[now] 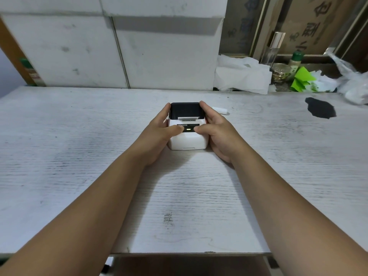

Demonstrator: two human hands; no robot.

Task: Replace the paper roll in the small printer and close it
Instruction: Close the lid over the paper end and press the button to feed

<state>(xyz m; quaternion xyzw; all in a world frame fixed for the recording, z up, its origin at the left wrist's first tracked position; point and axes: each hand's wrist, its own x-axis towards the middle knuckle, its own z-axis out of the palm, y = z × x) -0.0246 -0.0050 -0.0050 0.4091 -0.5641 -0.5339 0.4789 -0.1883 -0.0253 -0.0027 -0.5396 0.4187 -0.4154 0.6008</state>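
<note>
A small white printer (188, 140) with a black lid (185, 109) stands in the middle of the table. The lid lies down on the body, and a strip of white paper (188, 117) shows at its front slot. A green light glows on the dark front panel. My left hand (157, 130) grips the printer's left side, with its thumb on the panel. My right hand (217, 129) grips the right side, thumb also on the panel. A small white paper roll (220, 110) lies on the table just behind my right hand.
White foam boxes (119, 52) stand along the back edge. At the back right are crumpled white paper (242, 74), a glass jar (280, 73), a green-capped bottle (295, 61), green paper (301, 78) and a plastic bag (354, 84). A black stain (320, 110) marks the table (79, 156) at right.
</note>
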